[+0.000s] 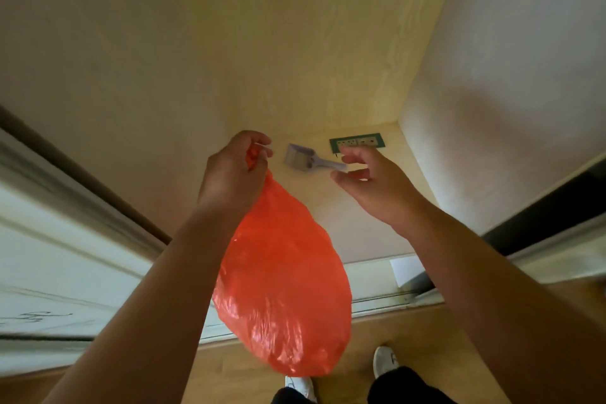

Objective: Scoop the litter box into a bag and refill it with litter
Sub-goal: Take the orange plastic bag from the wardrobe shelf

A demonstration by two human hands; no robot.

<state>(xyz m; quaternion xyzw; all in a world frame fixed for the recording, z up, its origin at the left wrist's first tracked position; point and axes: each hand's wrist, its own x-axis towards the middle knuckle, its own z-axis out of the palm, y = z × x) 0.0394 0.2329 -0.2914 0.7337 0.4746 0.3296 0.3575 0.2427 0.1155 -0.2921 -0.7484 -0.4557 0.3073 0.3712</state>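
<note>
Two bare hands are raised in front of a pale wood-grain wall. Fingers of the left hand are curled tightly together and clamped on the gathered neck of an orange plastic bag; a small tuft of orange plastic shows between thumb and fingers. From this grip the bag hangs down and swells into a rounded, glossy body whose lowest part lies just above the person's white shoes. Its contents cannot be made out through the plastic.

Fingers of the right hand are loosely bent and apart, thumb separated from the forefinger, holding nothing. These fingertips lie close to the handle end of a grey litter scoop, though contact cannot be confirmed. The scoop appears set against the wood-grain wall, its slotted pan toward the left hand and its handle toward the right.

Just above the right hand, a green-framed double socket plate sits near the corner where the wood panel meets a white wall. Both forearms reach up from the lower edge. A white framed panel runs along the left side, and a metal sliding track crosses the wooden floor behind the bag.
</note>
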